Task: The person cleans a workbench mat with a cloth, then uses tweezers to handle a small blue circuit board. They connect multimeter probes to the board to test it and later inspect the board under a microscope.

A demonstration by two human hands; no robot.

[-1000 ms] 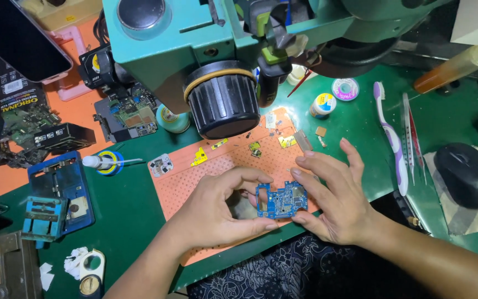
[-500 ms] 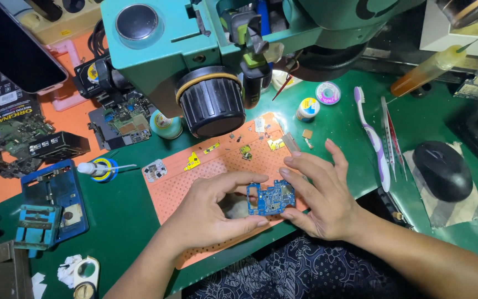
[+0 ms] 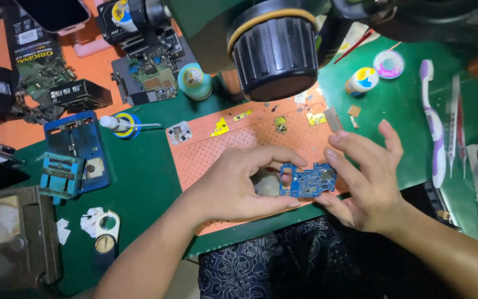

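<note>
Green table with orange mat, microscope lens overhead, purple toothbrush at right, blue fixture at left, teal bottle, tweezers.

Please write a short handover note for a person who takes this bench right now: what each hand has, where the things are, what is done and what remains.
Left hand: holds the blue circuit board by its left edge, thumb underneath.
Right hand: grips the board's right edge, fingers spread.
The board is held over the orange perforated mat, below the microscope lens.
Done: small removed parts lie on the mat.
Left: the board is not laid down; the purple toothbrush at right is untouched.
</note>
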